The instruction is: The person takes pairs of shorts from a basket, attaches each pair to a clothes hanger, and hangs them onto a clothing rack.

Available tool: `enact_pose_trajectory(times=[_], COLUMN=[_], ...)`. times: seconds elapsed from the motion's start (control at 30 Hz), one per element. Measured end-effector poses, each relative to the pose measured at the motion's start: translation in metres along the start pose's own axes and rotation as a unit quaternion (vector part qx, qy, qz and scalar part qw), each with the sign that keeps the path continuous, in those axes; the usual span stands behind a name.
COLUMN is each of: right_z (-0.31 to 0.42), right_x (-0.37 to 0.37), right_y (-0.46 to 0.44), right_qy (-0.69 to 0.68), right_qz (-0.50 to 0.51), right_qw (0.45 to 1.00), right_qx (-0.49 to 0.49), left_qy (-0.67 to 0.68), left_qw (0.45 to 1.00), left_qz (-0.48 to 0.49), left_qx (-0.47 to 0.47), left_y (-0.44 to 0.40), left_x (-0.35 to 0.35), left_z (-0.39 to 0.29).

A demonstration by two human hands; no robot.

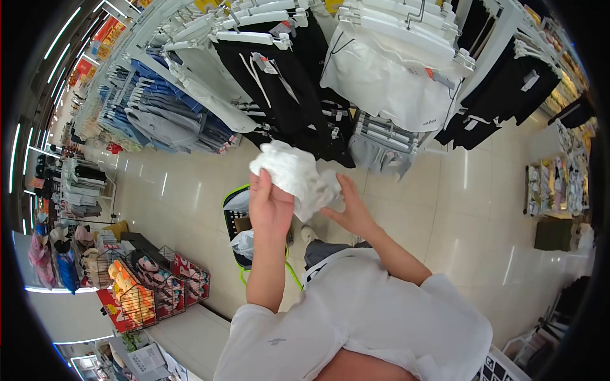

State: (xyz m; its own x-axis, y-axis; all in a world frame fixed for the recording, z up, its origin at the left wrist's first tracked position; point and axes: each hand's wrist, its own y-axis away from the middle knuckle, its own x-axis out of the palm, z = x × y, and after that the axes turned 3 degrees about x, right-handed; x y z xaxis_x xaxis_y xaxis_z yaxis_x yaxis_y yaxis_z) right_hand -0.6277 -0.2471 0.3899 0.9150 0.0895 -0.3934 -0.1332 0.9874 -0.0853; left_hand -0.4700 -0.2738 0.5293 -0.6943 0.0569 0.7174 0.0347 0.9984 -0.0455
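A bunched piece of white fabric (pixel 295 171) hangs in the air between my two hands; its folds hide what kind of garment or cloth it is. My left hand (pixel 271 202) grips its left side, palm turned up and thumb along the edge. At the right end, my right hand (pixel 347 206) has thumb and fingers on the fabric. Just beyond the cloth hang black trousers (pixel 270 82) with white drawstrings, and to their right white shorts (pixel 387 79) on white hangers.
A black shopping basket with a green rim (pixel 236 188) stands on the floor by my left arm, holding a plastic bag (pixel 243 243). Blue clothes (pixel 159 105) hang at left, black garments (pixel 508 82) at right. Wire bins of plush goods (pixel 130 295) stand lower left.
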Motion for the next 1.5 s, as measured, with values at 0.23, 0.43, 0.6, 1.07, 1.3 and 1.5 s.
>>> enact_pose_trajectory(times=[0.23, 0.43, 0.6, 1.07, 1.3, 1.5], right_z=[0.045, 0.068, 0.052, 0.037, 0.082, 0.1], right_x=[-0.012, 0.002, -0.011, -0.057, -0.146, -0.184], right_y=[0.012, 0.032, 0.028, 0.025, -0.016, -0.036], right_qy=[0.155, 0.125, 0.211, 0.335, 0.253, 0.31], right_qz=[-0.031, -0.121, 0.015, 0.06, 0.04, -0.045], right_qw=[0.974, 0.924, 0.879, 0.928, 0.946, 0.928], right_qx=[-0.165, -0.34, -0.428, -0.151, -0.199, -0.201], left_qy=[-0.012, -0.094, -0.125, -0.154, -0.689, -0.827], left_qw=[0.989, 0.973, 0.975, 0.95, 0.709, 0.529], left_qz=[-0.031, -0.042, -0.035, -0.108, -0.038, 0.19], left_qx=[0.141, 0.207, 0.182, 0.248, 0.149, -0.013], left_y=[0.001, 0.017, 0.023, 0.007, -0.05, -0.027], left_x=[0.025, 0.043, 0.054, 0.051, -0.032, -0.004], left_z=[0.01, 0.021, 0.03, 0.013, -0.009, -0.043])
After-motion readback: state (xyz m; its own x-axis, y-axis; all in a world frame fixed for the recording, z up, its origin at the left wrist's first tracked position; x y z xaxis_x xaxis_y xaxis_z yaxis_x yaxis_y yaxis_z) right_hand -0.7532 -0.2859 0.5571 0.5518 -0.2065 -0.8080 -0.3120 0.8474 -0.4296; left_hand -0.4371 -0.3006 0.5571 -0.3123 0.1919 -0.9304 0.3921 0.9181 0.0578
